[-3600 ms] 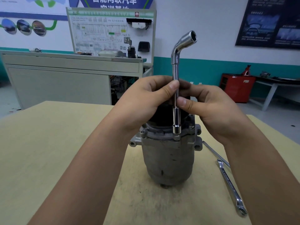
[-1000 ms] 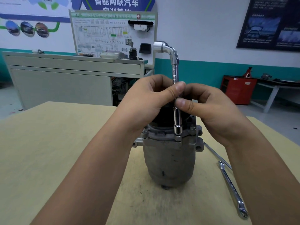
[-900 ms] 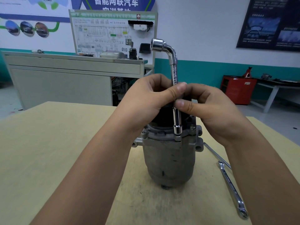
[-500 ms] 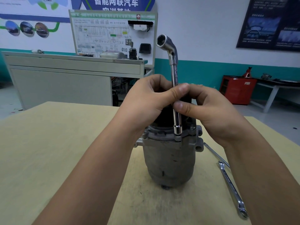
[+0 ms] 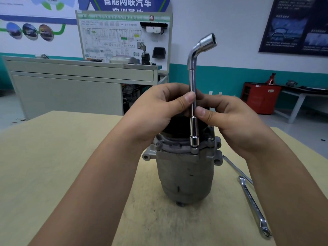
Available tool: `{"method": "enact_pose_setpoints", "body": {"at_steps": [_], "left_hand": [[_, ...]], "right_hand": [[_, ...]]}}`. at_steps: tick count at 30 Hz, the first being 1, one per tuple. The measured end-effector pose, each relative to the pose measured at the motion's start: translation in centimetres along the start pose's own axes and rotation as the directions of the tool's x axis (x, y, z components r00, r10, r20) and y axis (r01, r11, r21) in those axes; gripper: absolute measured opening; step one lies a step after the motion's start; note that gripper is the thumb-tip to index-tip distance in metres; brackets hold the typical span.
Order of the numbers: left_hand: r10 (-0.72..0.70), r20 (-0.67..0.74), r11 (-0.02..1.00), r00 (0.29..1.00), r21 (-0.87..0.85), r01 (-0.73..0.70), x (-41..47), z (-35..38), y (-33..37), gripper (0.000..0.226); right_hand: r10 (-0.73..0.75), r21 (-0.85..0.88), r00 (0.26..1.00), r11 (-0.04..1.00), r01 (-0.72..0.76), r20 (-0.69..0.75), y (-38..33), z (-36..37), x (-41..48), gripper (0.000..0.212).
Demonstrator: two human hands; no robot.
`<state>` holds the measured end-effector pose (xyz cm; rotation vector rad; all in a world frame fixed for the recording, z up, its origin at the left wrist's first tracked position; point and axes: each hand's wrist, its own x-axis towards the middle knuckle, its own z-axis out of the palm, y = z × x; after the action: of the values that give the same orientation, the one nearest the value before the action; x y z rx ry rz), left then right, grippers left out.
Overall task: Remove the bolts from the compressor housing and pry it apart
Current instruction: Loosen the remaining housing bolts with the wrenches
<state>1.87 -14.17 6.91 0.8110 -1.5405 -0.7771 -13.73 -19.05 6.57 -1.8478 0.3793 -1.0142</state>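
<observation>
On the table (image 5: 53, 157), left hand (image 5: 159, 107) and right hand (image 5: 230, 119) pinch the socket wrench (image 5: 192, 79); its bent head has swung rightward.

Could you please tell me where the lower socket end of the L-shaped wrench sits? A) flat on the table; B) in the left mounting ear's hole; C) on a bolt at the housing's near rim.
C: the wrench stands upright with its lower socket on a bolt at the compressor housing rim, while the left hand and right hand pinch its shaft.
</observation>
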Motion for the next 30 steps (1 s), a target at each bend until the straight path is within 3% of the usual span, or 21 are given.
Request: {"method": "enact_pose_setpoints", "body": {"at_steps": [6, 18, 24, 30], "left_hand": [[-0.01, -0.045, 0.995, 0.999, 0.098, 0.014, 0.07, 0.04, -0.18, 0.009], [-0.02, -0.156, 0.995, 0.988, 0.093, 0.034, 0.16, 0.72, -0.22, 0.017], [-0.036, -0.082, 0.991, 0.996, 0.129, 0.047, 0.12, 0.53, -0.13, 0.021], [-0.018, -0.003, 0.996, 1.0, 0.085, 0.018, -0.14, 0.12, 0.05, 0.02]], "right_hand": [[-0.001, -0.016, 0.997, 1.0, 0.003, 0.076, 0.07, -0.22, 0.01, 0.026], [-0.034, -0.124, 0.999, 0.992, 0.03, -0.035, 0.0, 0.3, -0.04, 0.037], [-0.035, -0.051, 0.999, 0.998, 0.035, -0.001, 0.04, 0.24, -0.08, 0.018], [-0.028, -0.003, 1.0, 1.0, 0.028, 0.006, -0.12, 0.28, -0.01, 0.027]]}}
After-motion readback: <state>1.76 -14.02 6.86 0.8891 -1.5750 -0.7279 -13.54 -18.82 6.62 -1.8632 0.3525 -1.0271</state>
